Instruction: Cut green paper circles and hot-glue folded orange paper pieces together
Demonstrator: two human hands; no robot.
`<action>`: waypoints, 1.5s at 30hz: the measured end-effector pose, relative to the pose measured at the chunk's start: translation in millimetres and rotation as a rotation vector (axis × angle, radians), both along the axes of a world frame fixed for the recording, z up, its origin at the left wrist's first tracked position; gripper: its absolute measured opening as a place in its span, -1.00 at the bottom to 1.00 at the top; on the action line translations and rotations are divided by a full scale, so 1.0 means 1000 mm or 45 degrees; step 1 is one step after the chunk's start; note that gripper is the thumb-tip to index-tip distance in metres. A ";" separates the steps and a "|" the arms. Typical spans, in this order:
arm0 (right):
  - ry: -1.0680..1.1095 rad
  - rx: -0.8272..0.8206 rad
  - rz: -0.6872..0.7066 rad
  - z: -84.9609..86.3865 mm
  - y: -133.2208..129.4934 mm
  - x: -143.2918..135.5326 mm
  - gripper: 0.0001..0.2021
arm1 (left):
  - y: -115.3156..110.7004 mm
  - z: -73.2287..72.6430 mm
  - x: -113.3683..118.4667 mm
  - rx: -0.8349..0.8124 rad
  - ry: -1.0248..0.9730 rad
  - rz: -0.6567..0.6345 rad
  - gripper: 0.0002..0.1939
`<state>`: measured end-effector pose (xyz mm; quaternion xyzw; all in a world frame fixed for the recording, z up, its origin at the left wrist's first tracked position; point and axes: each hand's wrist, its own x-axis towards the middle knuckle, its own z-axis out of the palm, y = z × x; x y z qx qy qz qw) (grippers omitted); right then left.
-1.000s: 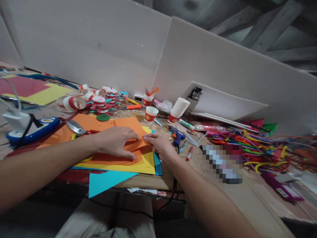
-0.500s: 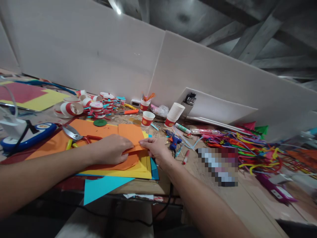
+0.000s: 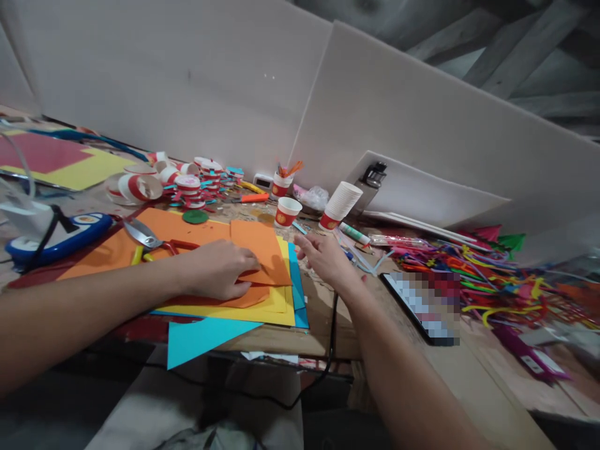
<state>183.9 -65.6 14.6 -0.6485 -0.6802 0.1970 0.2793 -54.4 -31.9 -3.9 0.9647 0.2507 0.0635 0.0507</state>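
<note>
My left hand (image 3: 222,270) rests on a piece of orange paper (image 3: 262,250), its fingers curled over the paper's lower part. Beneath lie more orange sheets, yellow paper (image 3: 281,300) and blue paper (image 3: 299,287). My right hand (image 3: 328,259) is off the paper, above the table to its right. Its thumb and fingers are apart, with nothing seen between them. The blue glue gun beside it is mostly hidden behind this hand. Scissors (image 3: 144,236) with red and yellow handles lie left of my left hand, near a green paper disc (image 3: 195,216).
A single paper cup (image 3: 287,214) and a stack of cups (image 3: 341,205) stand behind the papers. A glue stick (image 3: 355,234) lies right of them. Colourful pipe cleaners (image 3: 464,269) and a blurred-out phone (image 3: 412,306) are at right; a blue power strip (image 3: 60,236) is at left.
My right hand has let go of the orange paper's edge and moved right, towards the glue gun. My left hand has stayed on the paper. The view has shifted slightly.
</note>
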 end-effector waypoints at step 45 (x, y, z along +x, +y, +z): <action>-0.545 0.123 0.490 -0.019 -0.007 -0.015 -0.79 | 0.029 -0.006 -0.009 -0.158 -0.206 -0.074 -0.82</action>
